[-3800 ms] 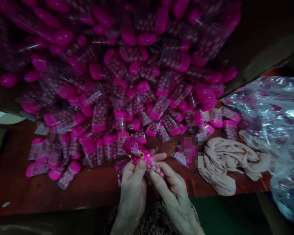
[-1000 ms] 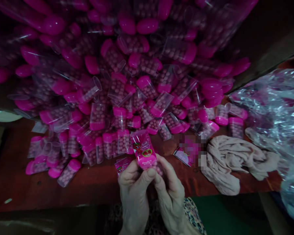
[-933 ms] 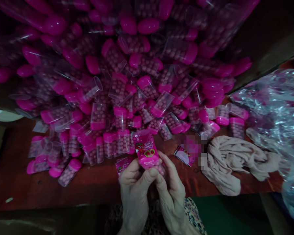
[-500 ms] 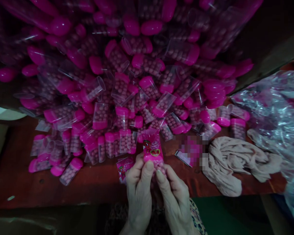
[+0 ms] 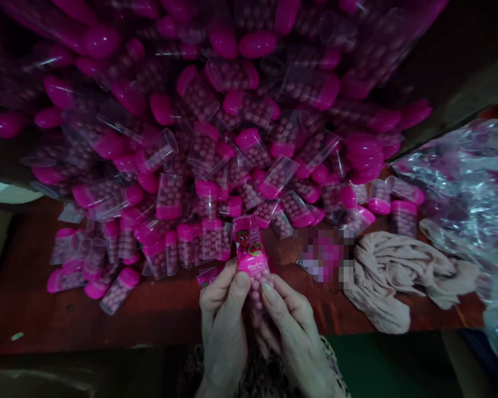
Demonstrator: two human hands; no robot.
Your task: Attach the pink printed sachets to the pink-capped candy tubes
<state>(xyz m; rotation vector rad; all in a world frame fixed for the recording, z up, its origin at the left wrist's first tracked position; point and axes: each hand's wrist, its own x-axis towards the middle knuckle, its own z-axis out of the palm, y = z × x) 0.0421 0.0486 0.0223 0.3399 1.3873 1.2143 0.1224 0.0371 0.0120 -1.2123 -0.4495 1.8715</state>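
Between my two hands is a small clear candy container (image 5: 255, 269) with a pink cap, full of round pink balls. A printed pink label (image 5: 249, 237) with a strawberry figure stands up from its capped end, which points away from me. My left hand (image 5: 226, 315) pinches the container's left side near the cap. My right hand (image 5: 292, 326) grips the right side lower down, thumb on the balls. The container's near end is partly hidden by my fingers. Beside my left hand, flat on the table, are more printed labels (image 5: 208, 276), partly covered.
A big heap of pink-capped candy containers (image 5: 203, 143) spills onto the red-brown table (image 5: 157, 309). Right of my hands lie a blurred pink packet (image 5: 321, 257) and a crumpled beige cloth (image 5: 382, 276). Shiny clear plastic wrap (image 5: 468, 182) fills the right side.
Both hands have shifted slightly left with the container. It now leans more to the left, and its label and balls show more openly. My left hand covers more of the labels on the table.
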